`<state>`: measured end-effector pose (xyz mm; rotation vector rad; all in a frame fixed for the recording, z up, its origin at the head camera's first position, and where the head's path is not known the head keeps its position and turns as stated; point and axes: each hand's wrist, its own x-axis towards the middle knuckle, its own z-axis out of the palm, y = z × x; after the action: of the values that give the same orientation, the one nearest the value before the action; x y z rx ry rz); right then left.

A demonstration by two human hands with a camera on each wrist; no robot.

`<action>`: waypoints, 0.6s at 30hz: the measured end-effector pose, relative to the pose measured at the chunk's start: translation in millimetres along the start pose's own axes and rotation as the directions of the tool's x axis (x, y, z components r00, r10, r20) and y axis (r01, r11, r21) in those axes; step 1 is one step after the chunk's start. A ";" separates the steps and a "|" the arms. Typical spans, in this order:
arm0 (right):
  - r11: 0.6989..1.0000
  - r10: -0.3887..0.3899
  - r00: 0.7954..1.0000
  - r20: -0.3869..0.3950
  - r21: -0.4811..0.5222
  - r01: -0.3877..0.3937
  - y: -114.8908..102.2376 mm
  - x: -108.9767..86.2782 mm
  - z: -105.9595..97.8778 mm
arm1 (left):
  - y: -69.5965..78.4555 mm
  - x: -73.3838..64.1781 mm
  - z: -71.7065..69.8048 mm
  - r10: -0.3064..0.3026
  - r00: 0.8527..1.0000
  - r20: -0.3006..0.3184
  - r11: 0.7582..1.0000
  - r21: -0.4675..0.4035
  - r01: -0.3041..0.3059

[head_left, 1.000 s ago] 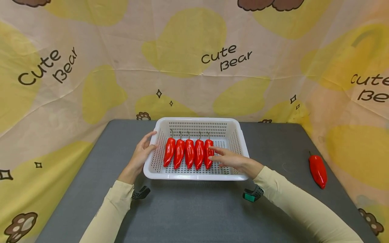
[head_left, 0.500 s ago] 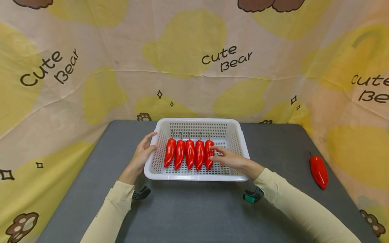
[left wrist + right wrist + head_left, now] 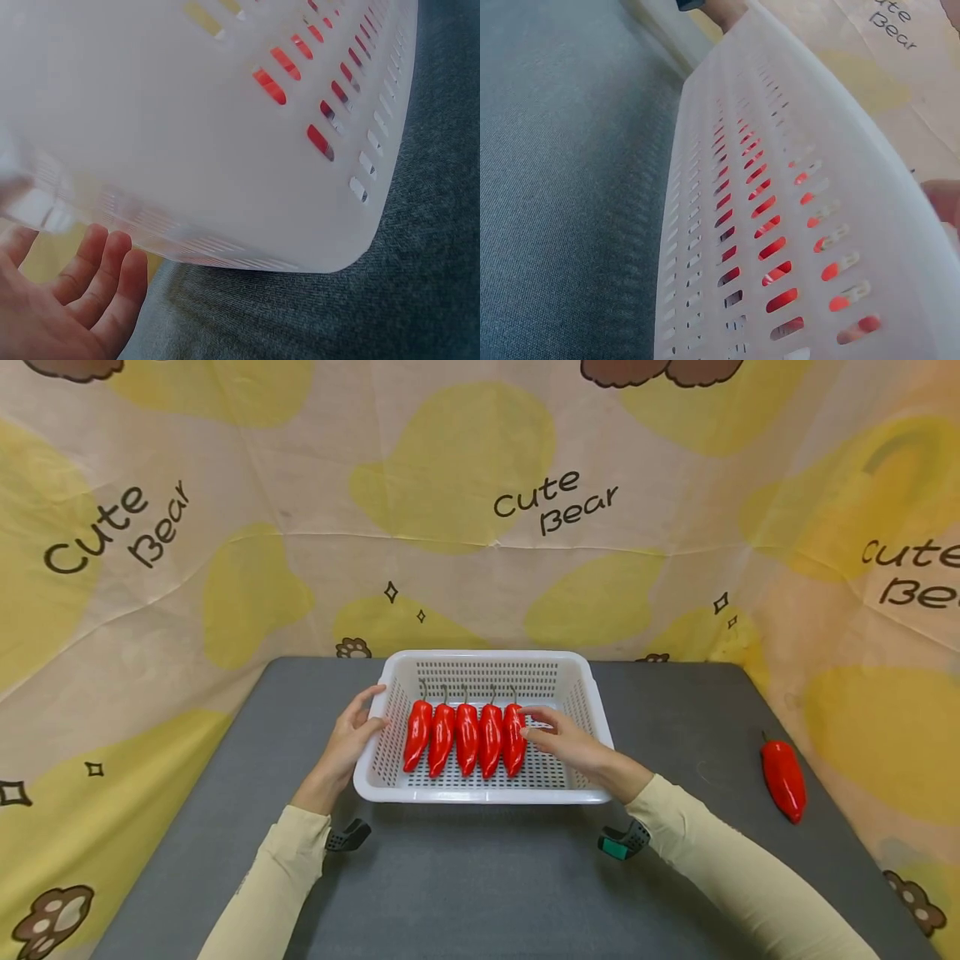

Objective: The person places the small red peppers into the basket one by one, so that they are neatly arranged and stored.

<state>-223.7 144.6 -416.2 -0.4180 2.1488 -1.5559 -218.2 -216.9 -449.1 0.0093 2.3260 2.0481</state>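
Observation:
A white plastic basket (image 3: 465,796) with slotted walls sits on the grey table. Inside, several red pointed peppers (image 3: 467,740) lie side by side in a row, stems toward the back wall. My left hand (image 3: 350,737) holds the basket's left rim, thumb at the edge; in the left wrist view its fingers (image 3: 120,285) curve beneath the rim. My right hand (image 3: 572,748) reaches over the right part of the basket, its fingers loosely bent and apart at the right edge of the rightmost pepper (image 3: 514,752). Only a sliver of that hand shows in the right wrist view.
Another red pepper (image 3: 783,781) lies alone near the table's right edge. The grey table (image 3: 480,877) extends in front of the basket. A patterned cloth (image 3: 465,468) hangs behind and along both sides.
My right hand has drawn slightly up and to the right, away from the rightmost pepper, fingers bending a little. The left hand, the basket and the peppers have stayed in place.

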 end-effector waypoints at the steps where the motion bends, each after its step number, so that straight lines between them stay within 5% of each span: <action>1: 0.999 -0.020 1.000 -0.006 0.032 0.020 -0.4 -0.3 -0.5 | 0.2 -0.3 -0.5 0.000 1.000 0.004 1.000 0.002 0.000; 8: 0.982 -0.060 0.997 -0.043 0.176 0.066 -2.2 -5.1 -5.1 | 0.2 -1.5 -2.2 -0.003 1.000 0.015 1.000 0.002 0.003; 18: 0.979 -0.116 0.993 -0.019 0.169 0.118 -12.4 -37.1 -27.9 | 3.3 -1.7 -1.3 -0.025 1.000 0.007 1.000 0.012 0.025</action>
<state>-207.0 181.5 -390.4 -0.4880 2.0097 -1.7931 -216.7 -217.8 -445.6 -0.0115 2.3223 2.0192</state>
